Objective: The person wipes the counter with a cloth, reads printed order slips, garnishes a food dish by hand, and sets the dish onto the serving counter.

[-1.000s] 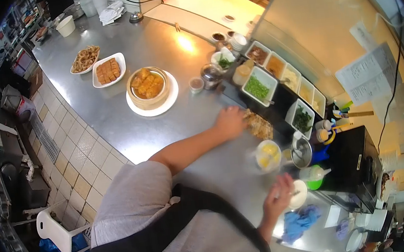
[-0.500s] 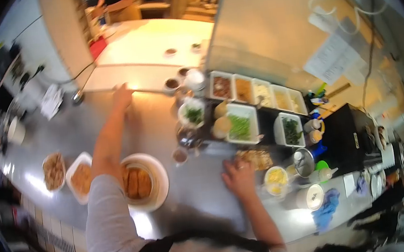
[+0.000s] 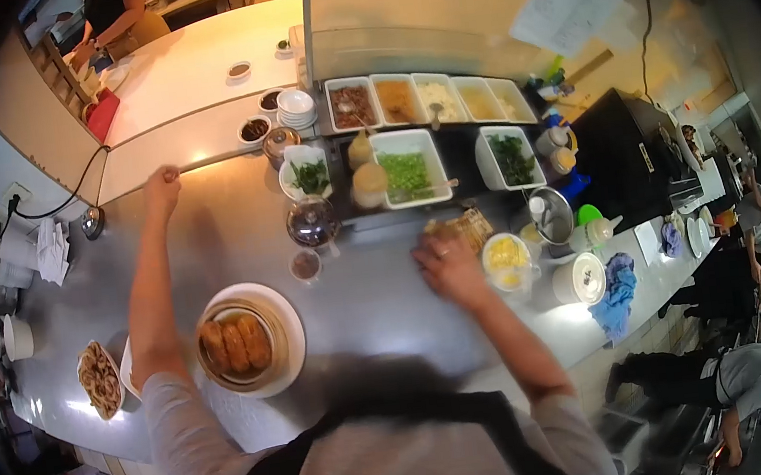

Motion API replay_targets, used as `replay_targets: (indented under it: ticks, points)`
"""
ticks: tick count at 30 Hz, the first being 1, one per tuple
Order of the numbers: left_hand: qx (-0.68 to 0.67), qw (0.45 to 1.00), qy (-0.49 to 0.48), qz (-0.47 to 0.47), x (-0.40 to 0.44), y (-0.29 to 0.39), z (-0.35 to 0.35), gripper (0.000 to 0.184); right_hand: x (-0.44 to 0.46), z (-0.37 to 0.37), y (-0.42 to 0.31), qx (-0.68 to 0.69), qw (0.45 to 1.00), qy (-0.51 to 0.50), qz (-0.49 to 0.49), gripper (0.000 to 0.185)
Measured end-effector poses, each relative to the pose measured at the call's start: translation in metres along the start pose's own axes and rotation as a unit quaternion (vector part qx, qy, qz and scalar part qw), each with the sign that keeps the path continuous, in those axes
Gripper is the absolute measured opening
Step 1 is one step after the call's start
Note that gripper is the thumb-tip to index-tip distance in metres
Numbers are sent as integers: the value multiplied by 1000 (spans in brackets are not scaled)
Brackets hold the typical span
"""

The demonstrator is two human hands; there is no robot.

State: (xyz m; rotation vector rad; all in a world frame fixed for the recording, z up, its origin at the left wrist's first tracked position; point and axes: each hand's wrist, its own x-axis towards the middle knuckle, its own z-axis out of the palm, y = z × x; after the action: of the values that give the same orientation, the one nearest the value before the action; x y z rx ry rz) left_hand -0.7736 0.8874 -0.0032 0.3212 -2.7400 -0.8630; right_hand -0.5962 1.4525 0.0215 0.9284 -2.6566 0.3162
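While the left hand (image 3: 162, 189) curls nearly closed near the bell (image 3: 92, 223), the right hand (image 3: 449, 265) has half-bent fingers by a brown thing (image 3: 473, 227); I can't tell if either grips.

on the counter (image 3: 362, 324) at left: food pieces (image 3: 235, 345) in a steamer (image 3: 282, 340), on a plate (image 3: 296, 341). near the back edge: left hand (image 3: 162, 189), right of a bell (image 3: 93, 223). farther right: right hand (image 3: 452, 269) by a flat item (image 3: 471, 225), then a cup (image 3: 490, 258), a tub (image 3: 580, 280) and a cloth (image 3: 615, 300). behind the item: two containers of greens (image 3: 489, 164), before a row of five (image 3: 374, 102).
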Motion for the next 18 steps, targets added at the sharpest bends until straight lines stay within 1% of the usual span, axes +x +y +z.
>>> replay_targets:
  ticks: [1,2,3,5,6,7,8,9,10,11,12,13,15,17,18]
  points:
    - [-80,996,-26,4,-14,34,-23,23,2,-17,-5,18,1000,-5,-16,30]
    - [-124,989,-79,20,-45,89,-51,26,4,-36,-10,34,999,-11,-32,30]
    - [-169,976,-132,34,-86,146,-74,29,8,-56,-12,35,996,19,-82,27]
    - [-180,948,-244,92,-142,213,-87,34,19,-103,-5,19,991,63,-116,22]
    - [-174,938,-266,141,-168,235,-78,34,26,-124,1,13,987,86,-133,20]
    - [-168,925,-284,190,-190,254,-66,34,34,-147,11,-15,991,82,-107,19]
    - [-153,913,-328,186,-212,273,-51,36,41,-164,28,-42,993,79,-82,20]
    - [-138,900,-371,180,-230,289,-32,38,47,-173,49,-64,995,72,-35,17]
    - [-134,903,-371,170,-246,293,-2,37,53,-180,72,-86,994,66,13,14]
    - [-130,905,-371,159,-261,293,34,37,57,-184,96,-72,995,58,29,9]
    - [-88,915,-359,161,-270,300,61,37,60,-185,119,-57,996,48,42,10]
    - [-45,923,-346,160,-276,308,86,38,63,-181,141,-65,996,12,52,11]
    - [-81,958,-255,105,-284,313,135,38,70,-177,162,-65,995,-45,66,14]
    - [-110,971,-205,63,-293,338,146,36,74,-172,161,-30,995,-73,63,13]
    - [-119,979,-147,81,-300,337,162,34,79,-169,158,-12,994,-88,58,13]
